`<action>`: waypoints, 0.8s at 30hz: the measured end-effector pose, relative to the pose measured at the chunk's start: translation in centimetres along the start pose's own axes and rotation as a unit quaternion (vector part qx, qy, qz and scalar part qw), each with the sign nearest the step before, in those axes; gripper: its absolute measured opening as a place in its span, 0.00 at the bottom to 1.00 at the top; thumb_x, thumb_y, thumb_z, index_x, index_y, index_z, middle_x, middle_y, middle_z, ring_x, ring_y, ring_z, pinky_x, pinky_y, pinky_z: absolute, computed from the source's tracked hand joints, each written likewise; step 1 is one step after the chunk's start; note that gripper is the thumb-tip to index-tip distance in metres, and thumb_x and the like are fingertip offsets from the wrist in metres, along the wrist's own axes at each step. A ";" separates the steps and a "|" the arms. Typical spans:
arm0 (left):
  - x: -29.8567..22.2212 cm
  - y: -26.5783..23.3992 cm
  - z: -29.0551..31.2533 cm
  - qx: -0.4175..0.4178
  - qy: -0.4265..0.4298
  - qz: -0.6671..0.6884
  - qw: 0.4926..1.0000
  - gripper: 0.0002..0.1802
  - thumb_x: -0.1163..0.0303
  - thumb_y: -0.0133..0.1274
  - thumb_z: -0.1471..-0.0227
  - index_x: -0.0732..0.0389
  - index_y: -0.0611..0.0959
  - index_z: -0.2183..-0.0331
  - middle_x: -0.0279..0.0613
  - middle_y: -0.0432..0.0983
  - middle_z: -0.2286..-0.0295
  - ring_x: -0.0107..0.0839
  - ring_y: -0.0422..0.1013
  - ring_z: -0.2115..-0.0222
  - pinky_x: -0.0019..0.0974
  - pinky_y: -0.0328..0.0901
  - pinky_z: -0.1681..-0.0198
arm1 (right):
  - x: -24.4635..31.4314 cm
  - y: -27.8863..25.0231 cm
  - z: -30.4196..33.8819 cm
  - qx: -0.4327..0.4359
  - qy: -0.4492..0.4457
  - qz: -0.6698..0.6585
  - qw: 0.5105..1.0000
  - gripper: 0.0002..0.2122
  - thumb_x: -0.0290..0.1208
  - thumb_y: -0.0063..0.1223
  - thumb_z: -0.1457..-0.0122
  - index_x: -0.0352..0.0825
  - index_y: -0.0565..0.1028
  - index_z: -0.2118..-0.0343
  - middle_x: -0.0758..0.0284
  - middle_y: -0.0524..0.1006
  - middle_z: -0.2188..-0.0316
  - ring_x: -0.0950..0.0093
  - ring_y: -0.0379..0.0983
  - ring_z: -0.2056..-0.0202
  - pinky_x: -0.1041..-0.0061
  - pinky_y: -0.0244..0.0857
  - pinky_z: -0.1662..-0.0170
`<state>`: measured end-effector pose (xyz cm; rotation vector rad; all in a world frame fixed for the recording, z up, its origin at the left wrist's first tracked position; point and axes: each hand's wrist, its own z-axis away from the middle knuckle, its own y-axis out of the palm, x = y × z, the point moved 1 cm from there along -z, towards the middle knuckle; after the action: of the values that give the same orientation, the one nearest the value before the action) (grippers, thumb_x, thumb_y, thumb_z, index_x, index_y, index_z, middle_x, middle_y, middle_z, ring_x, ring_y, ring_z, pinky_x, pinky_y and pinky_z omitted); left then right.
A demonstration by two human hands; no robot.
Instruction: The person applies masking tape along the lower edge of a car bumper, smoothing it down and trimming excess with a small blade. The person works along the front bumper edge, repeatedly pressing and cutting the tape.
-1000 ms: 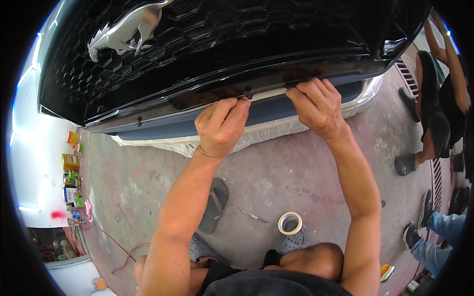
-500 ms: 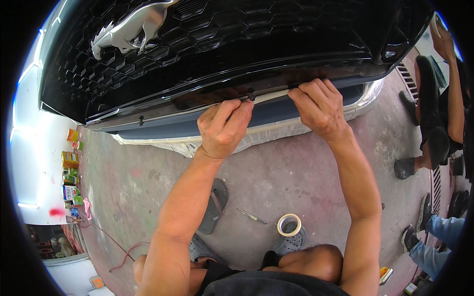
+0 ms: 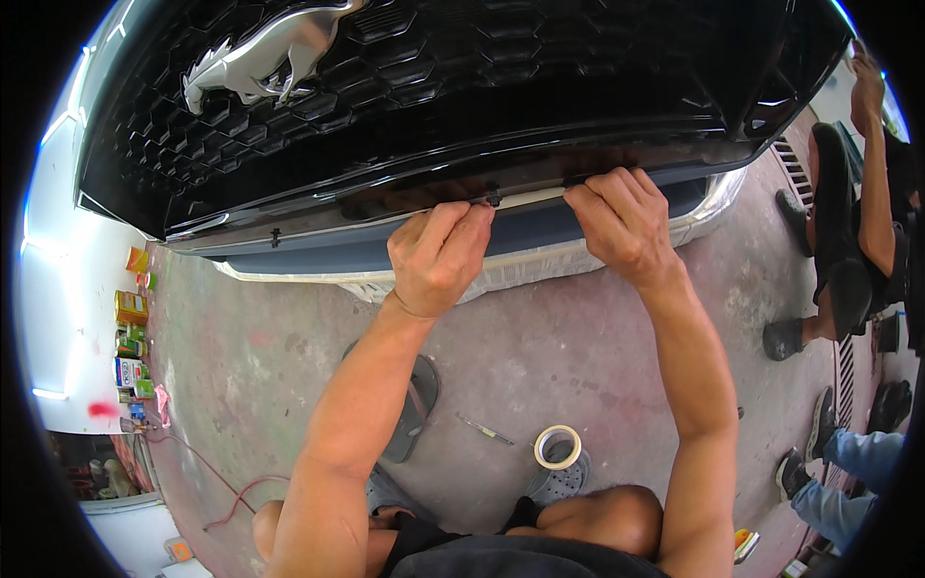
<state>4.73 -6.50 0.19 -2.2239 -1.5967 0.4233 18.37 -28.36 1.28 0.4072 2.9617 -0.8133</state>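
Note:
A black car bumper [image 3: 376, 164] with a hexagon-patterned grille [image 3: 405, 72] fills the upper view. A cream strip of masking tape [image 3: 532, 197] stretches along its lower edge between my hands. My left hand [image 3: 438, 255] is closed in a pinch at the strip's left end, beside a small black clip [image 3: 492, 197]. Near the strip's right end, my right hand [image 3: 624, 226] has its fingers curled and pressed together at the bumper edge. Its fingertips are partly hidden. Under the lip runs a dark grey panel [image 3: 328, 260] with paper-covered masking [image 3: 511, 275] below it.
On the concrete floor [image 3: 501, 356] lie a tape roll [image 3: 557, 448], a thin knife or pen-like tool [image 3: 485, 429] and a sandal [image 3: 414, 409]. Paint cans [image 3: 131, 307] line the left wall. People's legs and feet [image 3: 838, 241] are at the right by a floor grate [image 3: 792, 173].
Both hands stay at the bumper edge with little movement; the view has shifted slightly. The person at the right has moved an arm a little.

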 end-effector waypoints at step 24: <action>0.1 0.1 0.0 0.004 0.022 -0.012 1.000 0.12 0.83 0.74 0.55 0.65 0.90 0.66 0.39 0.80 0.71 0.34 0.77 0.77 0.36 0.70 0.75 | -0.2 -0.3 -0.1 0.006 -0.006 0.009 1.000 0.13 0.18 0.70 0.55 0.32 0.86 0.64 0.67 0.79 0.68 0.70 0.78 0.68 0.70 0.69 0.65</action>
<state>4.87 -6.41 0.17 -2.1906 -1.5946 0.3703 18.49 -28.59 1.55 0.4276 2.9386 -0.8301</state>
